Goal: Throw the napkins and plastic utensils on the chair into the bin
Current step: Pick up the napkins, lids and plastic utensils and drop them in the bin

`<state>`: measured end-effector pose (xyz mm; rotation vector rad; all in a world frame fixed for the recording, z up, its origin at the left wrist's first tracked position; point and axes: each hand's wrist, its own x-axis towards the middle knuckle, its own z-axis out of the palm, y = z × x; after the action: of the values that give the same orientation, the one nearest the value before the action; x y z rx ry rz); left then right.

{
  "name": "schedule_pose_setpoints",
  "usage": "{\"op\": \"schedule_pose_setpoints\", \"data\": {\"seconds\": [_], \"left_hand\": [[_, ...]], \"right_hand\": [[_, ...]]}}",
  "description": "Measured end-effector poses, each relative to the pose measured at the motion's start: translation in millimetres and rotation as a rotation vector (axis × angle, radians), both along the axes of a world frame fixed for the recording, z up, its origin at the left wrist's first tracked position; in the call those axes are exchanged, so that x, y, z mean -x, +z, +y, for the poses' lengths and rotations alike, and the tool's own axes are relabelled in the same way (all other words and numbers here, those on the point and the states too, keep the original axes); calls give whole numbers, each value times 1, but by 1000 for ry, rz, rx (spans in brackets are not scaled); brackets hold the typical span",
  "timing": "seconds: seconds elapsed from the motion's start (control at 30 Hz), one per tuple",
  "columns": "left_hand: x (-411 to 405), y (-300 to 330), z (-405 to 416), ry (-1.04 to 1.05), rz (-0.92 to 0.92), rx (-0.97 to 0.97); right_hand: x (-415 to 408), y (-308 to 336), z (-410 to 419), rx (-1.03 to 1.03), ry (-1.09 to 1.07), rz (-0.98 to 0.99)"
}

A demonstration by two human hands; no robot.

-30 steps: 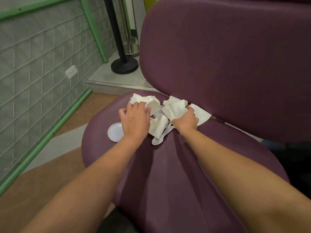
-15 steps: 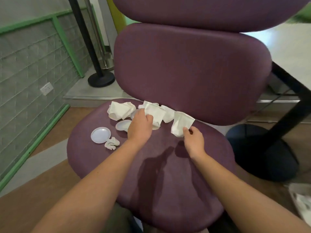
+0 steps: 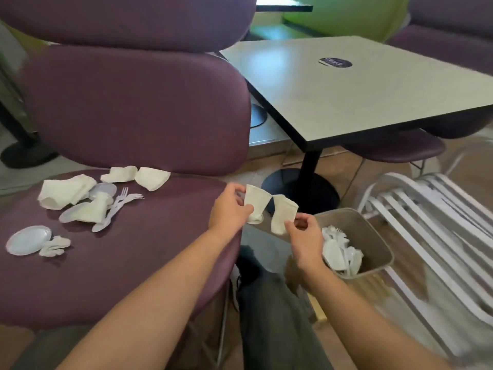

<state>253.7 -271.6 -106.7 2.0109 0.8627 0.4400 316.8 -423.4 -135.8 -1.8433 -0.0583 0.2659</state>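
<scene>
My left hand (image 3: 230,207) pinches a white napkin (image 3: 255,204) just past the right edge of the purple chair seat (image 3: 149,252). My right hand (image 3: 304,236) pinches a second napkin (image 3: 283,214) beside it, at the near rim of the tan bin (image 3: 373,236). The bin holds white napkins and plastic utensils (image 3: 338,252). On the seat lie several more napkins (image 3: 65,192), white plastic forks and spoons (image 3: 120,204) and small round plastic lids (image 3: 28,240).
A pale square table (image 3: 360,84) on a black pedestal base (image 3: 301,188) stands behind the bin. White slatted metal furniture (image 3: 432,222) lies to the right of the bin. My dark trouser leg (image 3: 272,311) is below, between chair and bin.
Both hands lifted a napkin each off the seat and carried them right, off the chair toward the bin. The view swung right, bringing the bin and table into sight.
</scene>
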Motion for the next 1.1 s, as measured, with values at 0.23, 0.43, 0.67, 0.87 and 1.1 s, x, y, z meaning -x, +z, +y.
{"op": "schedule_pose_setpoints", "data": {"seconds": [0.23,0.43,0.67,0.87,1.1], "left_hand": [[-70,-21,-85,-156,35,55],[-115,-57,-136,-221,82,110],[-140,-91,-176,-297,293,279],[-126,-79,-148,-272,243,237],[-81,-41,-72,-151,167,104]], "right_hand": [[-47,-15,-81,77,-163,8],[-81,-35,-122,171,-289,7],[-90,-60,-140,409,-69,42],[-81,-47,-118,401,29,15],[-63,-12,-45,300,216,-56]]}}
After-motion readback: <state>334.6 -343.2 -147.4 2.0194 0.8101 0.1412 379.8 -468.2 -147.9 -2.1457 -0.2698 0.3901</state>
